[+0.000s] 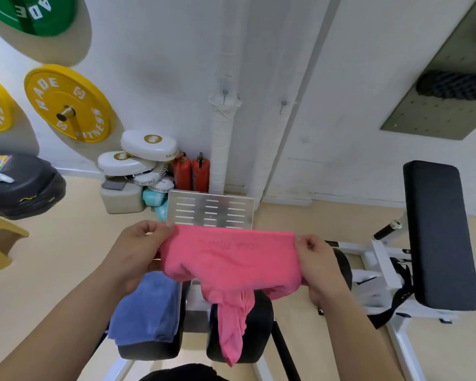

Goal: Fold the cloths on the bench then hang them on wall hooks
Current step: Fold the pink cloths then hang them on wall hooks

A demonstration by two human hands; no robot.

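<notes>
A pink cloth (231,259) is stretched between my two hands above the bench. My left hand (138,251) pinches its upper left corner and my right hand (318,259) pinches its upper right corner. The lower part of the pink cloth hangs down in a bunched tail over a black bench pad (261,323). A blue cloth (146,309) lies folded on the other black pad (149,351) at lower left. Two small wall hooks (225,94) (283,104) stick out of the white wall straight ahead, both bare.
A slotted metal footplate (210,211) stands beyond the cloth. Another black padded bench (437,232) on a white frame is at the right. Yellow weight plates (66,103), white boxing pads (149,145) and red extinguishers (193,171) line the wall at left.
</notes>
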